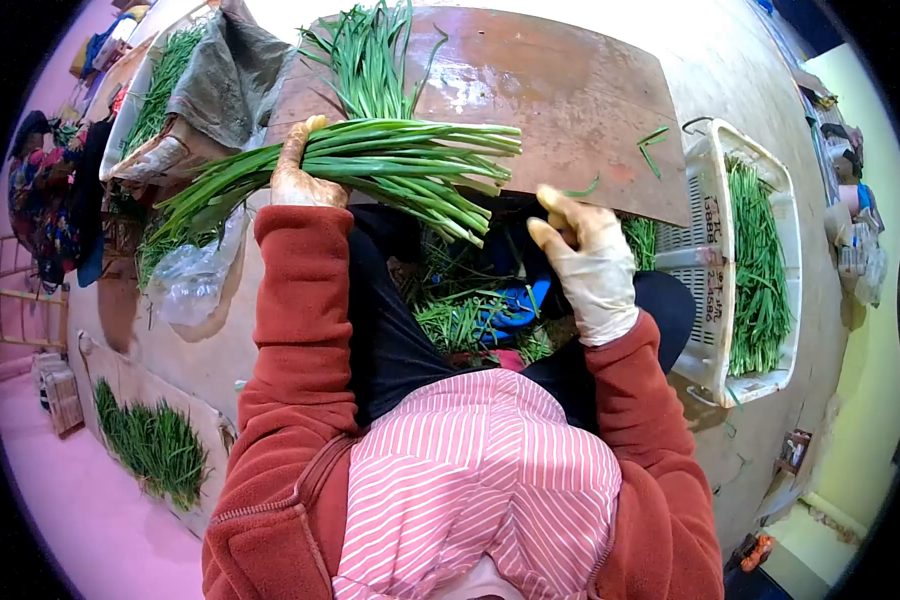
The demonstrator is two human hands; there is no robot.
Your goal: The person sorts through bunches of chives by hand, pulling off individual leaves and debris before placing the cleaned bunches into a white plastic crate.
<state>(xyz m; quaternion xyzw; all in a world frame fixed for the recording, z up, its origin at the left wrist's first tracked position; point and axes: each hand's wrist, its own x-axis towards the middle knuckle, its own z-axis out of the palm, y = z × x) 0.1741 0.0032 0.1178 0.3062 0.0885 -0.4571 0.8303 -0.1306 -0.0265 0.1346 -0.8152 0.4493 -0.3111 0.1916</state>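
My left hand (pixel 306 172), in a stained whitish glove, is closed around a bunch of garlic chives (pixel 400 160). The bunch lies sideways above my lap, its pale stem ends fanned to the right and its leaf tips hanging left. To the right of those ends is my gloved right hand (pixel 588 248); its fingers are bent but apart, and I see nothing between them. Beyond the bunch, more loose garlic chives (pixel 370 65) rest on the wooden board (pixel 550 90). A few cut leaf pieces (pixel 652 150) are scattered at the board's right.
On the right stands a white plastic crate (pixel 715 270) filled with chives. Another chive-filled crate (pixel 120 165), partly under grey cloth (pixel 235 80), is at the upper left. A clear plastic bag (pixel 195 280) lies below it. Trimmings (pixel 455 320) sit between my legs.
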